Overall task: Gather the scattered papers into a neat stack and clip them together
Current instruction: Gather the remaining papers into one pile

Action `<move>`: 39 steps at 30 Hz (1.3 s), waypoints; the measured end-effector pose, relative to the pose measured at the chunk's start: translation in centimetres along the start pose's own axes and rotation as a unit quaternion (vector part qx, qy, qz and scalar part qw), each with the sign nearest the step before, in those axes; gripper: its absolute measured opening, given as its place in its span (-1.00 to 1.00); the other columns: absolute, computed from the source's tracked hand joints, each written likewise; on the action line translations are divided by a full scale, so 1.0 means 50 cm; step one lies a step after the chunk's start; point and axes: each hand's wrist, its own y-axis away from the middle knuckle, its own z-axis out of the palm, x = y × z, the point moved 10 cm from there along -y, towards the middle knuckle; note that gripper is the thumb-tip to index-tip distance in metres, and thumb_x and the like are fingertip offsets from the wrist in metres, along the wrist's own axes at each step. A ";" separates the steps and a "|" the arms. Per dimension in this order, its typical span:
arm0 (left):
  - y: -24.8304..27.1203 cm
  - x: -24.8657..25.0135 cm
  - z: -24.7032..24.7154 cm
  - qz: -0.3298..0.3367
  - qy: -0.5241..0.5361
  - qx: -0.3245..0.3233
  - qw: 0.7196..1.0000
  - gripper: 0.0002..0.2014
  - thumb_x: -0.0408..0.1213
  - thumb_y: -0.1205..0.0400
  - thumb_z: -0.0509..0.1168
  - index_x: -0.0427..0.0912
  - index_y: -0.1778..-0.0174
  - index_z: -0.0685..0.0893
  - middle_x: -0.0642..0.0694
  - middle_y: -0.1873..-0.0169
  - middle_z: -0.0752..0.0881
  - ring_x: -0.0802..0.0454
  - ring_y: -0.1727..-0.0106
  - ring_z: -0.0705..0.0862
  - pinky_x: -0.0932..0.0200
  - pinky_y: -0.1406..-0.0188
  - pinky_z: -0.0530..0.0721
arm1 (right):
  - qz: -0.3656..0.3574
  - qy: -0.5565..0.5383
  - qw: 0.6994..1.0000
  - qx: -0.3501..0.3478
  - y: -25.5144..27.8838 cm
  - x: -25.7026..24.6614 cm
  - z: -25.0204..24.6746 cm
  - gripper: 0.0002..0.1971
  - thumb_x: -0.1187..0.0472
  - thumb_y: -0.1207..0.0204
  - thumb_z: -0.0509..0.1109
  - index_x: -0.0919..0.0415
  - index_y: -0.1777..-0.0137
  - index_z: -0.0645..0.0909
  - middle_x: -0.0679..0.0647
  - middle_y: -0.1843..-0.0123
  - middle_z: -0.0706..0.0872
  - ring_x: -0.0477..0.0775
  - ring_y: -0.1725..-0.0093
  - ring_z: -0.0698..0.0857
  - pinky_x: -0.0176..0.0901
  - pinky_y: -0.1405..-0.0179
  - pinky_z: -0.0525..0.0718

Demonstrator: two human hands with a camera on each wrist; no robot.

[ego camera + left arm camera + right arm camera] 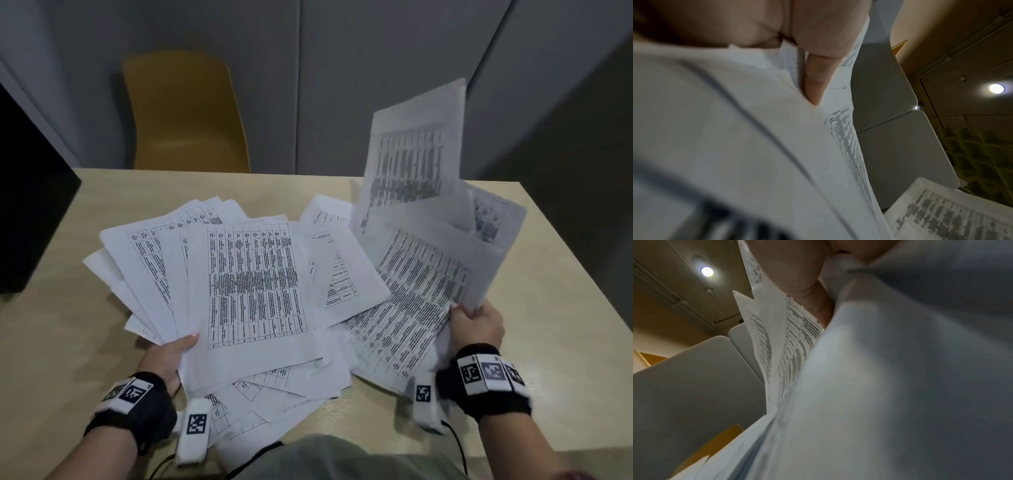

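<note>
light: dim, round ceiling lamp (707, 271) | blur: raised papers (411, 154), wrist-view foregrounds | edges: wide-angle bending

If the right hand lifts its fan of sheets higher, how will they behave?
Probably floppy: the sheets in the right hand already bend, one standing up. Likely to slide apart, since they are splayed and unclipped.

I see both forearms reaching forward from the bottom of the head view, each with a black wrist band carrying white marker blocks. Left hand (168, 356) sits low at left, thumb laid on top of the papers (253, 284), remaining fingers hidden beneath them. Right hand (478, 323) is raised slightly at right, thumb on top, fingers curled under its sheaf. Left wrist view: one finger (816, 81) pressed flat along a sheet.
</note>
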 end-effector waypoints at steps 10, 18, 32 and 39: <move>0.036 0.019 0.011 -0.003 -0.044 0.009 0.999 -0.72 -0.45 -0.49 0.37 -0.56 -0.06 0.65 -0.46 -0.06 0.72 -0.39 -0.13 0.68 -0.31 -0.31 0.53 | 0.096 -0.152 0.980 0.086 -0.053 -0.065 -0.013 -0.92 0.31 -0.48 0.36 0.33 0.10 0.58 0.28 0.06 0.63 0.26 0.05 0.61 -0.10 0.10 0.48; 0.042 0.013 0.011 -0.035 -0.071 0.005 0.997 -0.77 -0.38 -0.48 0.40 -0.49 0.04 0.67 -0.43 0.01 0.74 -0.42 -0.06 0.70 -0.35 -0.22 0.58 | 0.137 -0.279 0.941 0.133 -0.058 -0.119 0.008 -0.65 0.32 -0.50 0.34 0.32 -0.30 0.55 0.25 -0.24 0.69 0.24 -0.21 0.67 -0.24 -0.05 0.55; 0.112 0.070 0.035 0.032 -0.054 0.060 0.996 -0.84 -0.50 -0.56 0.31 -0.41 0.34 0.53 0.13 0.96 0.42 0.00 0.78 0.55 0.13 0.46 0.30 | 0.155 -0.304 0.927 -0.157 0.125 -0.092 0.191 -0.51 0.48 -0.49 0.33 0.31 -0.42 0.37 0.14 -0.28 0.57 0.14 -0.10 0.62 -0.20 -0.05 0.60; 0.064 0.046 0.018 0.022 -0.066 0.049 0.996 -0.78 -0.45 -0.52 0.34 -0.61 0.08 0.62 -0.12 0.55 0.68 -0.16 0.35 0.60 0.03 0.16 0.48 | 0.085 -0.197 0.937 -0.274 0.177 -0.093 0.249 -0.68 0.44 -0.45 0.34 0.25 -0.21 0.57 0.23 0.00 0.73 0.25 0.05 0.70 0.02 0.03 0.70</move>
